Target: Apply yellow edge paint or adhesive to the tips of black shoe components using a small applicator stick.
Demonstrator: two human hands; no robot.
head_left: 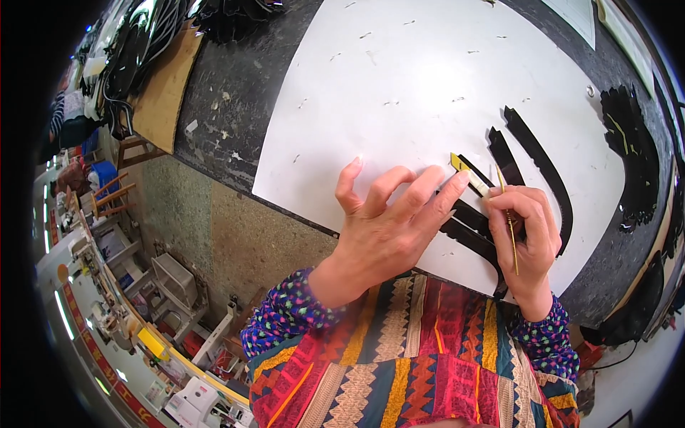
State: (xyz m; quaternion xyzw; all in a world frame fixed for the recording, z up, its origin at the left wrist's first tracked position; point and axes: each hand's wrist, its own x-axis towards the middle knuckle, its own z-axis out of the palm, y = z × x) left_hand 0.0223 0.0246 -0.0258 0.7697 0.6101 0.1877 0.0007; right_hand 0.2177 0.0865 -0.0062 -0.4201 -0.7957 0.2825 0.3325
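Several curved black strips lie on a large white sheet, fanned out around my hands. My left hand rests over the sheet with its fingers spread. Its index fingertip touches the end of one strip beside a small yellow piece. My right hand is closed, its thumb and fingers pinching a thin yellowish stick. A short white piece reaches from its fingertips towards the yellow piece; whether it is part of a tool I cannot tell. My fingers hide parts of the nearer strips.
Under the sheet is a dark, scuffed table. A black bundle of pieces lies at its right. Glossy black strips are heaped on a brown board at far left. Beyond the table edge stand a wooden stool and a workbench with machines.
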